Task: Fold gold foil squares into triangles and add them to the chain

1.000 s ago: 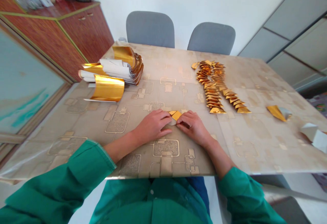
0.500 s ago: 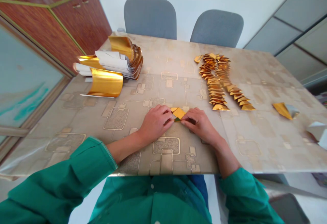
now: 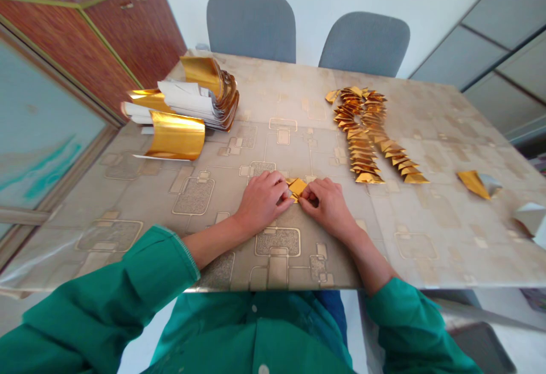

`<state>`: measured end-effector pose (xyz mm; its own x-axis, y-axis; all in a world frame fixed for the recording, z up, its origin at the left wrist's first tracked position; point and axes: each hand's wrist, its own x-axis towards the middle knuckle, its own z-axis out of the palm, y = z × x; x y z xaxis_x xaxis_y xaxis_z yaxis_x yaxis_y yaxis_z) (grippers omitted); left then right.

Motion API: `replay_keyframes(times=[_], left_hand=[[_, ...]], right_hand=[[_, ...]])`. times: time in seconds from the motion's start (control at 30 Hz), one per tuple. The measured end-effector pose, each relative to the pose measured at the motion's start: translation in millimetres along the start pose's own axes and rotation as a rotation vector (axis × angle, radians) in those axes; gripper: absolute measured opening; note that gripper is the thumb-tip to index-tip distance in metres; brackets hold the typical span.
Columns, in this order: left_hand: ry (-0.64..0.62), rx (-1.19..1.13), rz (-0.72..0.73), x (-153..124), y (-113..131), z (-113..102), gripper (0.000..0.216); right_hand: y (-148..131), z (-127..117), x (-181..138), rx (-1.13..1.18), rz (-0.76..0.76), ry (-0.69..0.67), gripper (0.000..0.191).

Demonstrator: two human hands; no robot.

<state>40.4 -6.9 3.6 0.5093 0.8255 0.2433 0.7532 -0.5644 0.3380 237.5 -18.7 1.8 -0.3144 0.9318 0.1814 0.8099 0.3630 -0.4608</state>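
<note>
Small folded gold-foil square (image 3: 297, 187) on desk (image 3: 430, 237), pinched between left hand (image 3: 262, 198) and right hand (image 3: 328, 206), both closed on it. Just right: chain of folded gold-foil units (image 3: 362, 135). Upper left: curled gold-and-white paper stack (image 3: 187, 112).

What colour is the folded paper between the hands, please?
Gold paper, best seen in the head view.

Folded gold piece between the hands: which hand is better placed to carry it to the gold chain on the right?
Right, probably. Both hands are on the folded gold foil piece, but the right hand lies on the side nearer the chain of folded gold pieces. The left hand is farther away, with the right hand between.
</note>
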Motion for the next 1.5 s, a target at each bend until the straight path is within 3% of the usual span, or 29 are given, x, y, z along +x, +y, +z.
replay_keyframes(times=[0.47,0.57,0.67,0.8,1.13,1.37,1.5], left_hand=[[0.006,-0.039,0.048,0.2,-5.5,2.4,0.012],[0.037,0.031,0.157,-0.1,-6.2,4.9,0.009],[0.070,0.162,0.355,-0.6,-4.8,4.8,0.016],[0.029,0.290,0.493,-3.7,-3.6,-1.7,0.022],[-0.068,0.317,0.528,-18.0,-17.6,-20.4,0.021],[-0.053,0.317,0.501,4.3,1.6,-8.2,0.016],[-0.070,0.365,0.475,13.1,6.8,-4.2,0.014]], right_hand=[[11.4,-6.8,0.0,0.323,0.128,-0.049,0.009],[14.3,-6.3,0.8,0.321,0.109,-0.055,0.011],[15.8,-6.1,1.8,0.324,0.104,-0.063,0.011],[15.6,-7.0,2.7,0.304,0.099,-0.074,0.008],[17.0,-5.9,2.7,0.299,0.073,-0.066,0.010],[14.5,-8.1,2.7,0.235,0.063,-0.039,0.012],[18.3,-9.1,1.7,0.362,0.032,-0.021,0.004]])
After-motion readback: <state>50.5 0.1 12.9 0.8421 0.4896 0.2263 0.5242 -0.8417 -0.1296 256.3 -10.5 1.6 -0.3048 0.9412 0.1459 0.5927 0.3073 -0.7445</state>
